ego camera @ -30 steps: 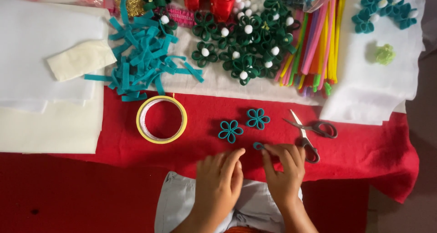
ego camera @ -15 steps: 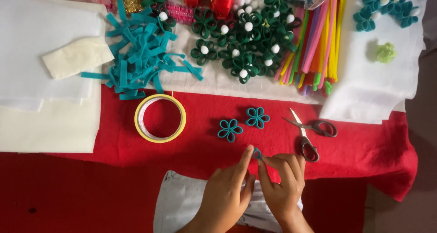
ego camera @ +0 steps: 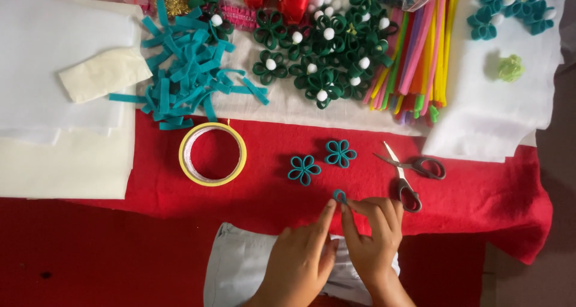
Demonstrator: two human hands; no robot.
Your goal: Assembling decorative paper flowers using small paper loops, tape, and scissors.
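Observation:
A small teal felt loop (ego camera: 340, 195) is pinched between the fingertips of my left hand (ego camera: 303, 256) and my right hand (ego camera: 372, 232), low on the red felt sheet (ego camera: 480, 193). Just beyond the hands lie two finished teal loop flowers (ego camera: 304, 169), side by side. Grey-handled scissors (ego camera: 411, 175) rest open to the right of my right hand. A yellow tape roll (ego camera: 212, 154) lies to the left.
A heap of teal felt strips (ego camera: 183, 73) sits at the back left beside white felt sheets (ego camera: 54, 73). Dark green flowers with white pompoms (ego camera: 324, 55), coloured pipe cleaners (ego camera: 417, 61) and more teal flowers (ego camera: 510, 10) fill the back.
My left hand moved right and raised its index finger to meet the teal loop held by my right hand; the loop shifted slightly.

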